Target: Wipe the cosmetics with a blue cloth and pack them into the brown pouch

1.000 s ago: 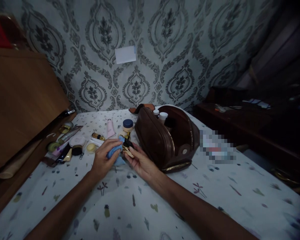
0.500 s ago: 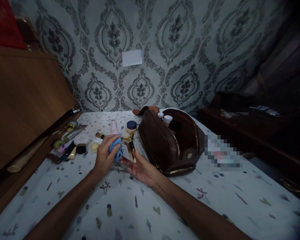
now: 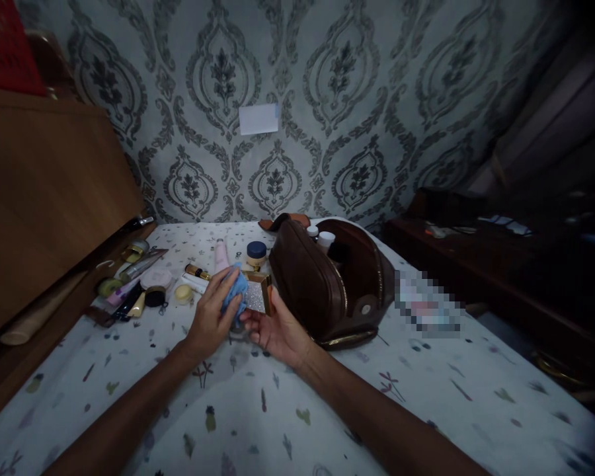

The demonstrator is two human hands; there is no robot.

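Observation:
My left hand point(image 3: 213, 317) is closed on a crumpled blue cloth point(image 3: 236, 288), which presses against the left side of a small glittery box point(image 3: 256, 296) with gold edges. Thumb and fingers of my right hand point(image 3: 282, 329) grip that box at its right and lower edges. What is inside the box, if anything, does not show. Just right of my right hand stands a brown toiletry bag point(image 3: 307, 284), unzipped, with white-capped bottles point(image 3: 326, 240) in it. Behind the cloth lie a pink tube point(image 3: 221, 254) and a jar with a dark blue lid point(image 3: 256, 252).
Several cosmetics, among them a round pale compact point(image 3: 156, 279) and a small yellow pot point(image 3: 183, 294), lie on the left by a wooden cabinet point(image 3: 54, 178). The patterned sheet point(image 3: 242, 416) covers the surface. A pixelated item point(image 3: 426, 305) lies right of the bag.
The glittery box has turned so its sparkling face shows more fully. The blue cloth has shifted a little up and right against it. The view has swung slightly right.

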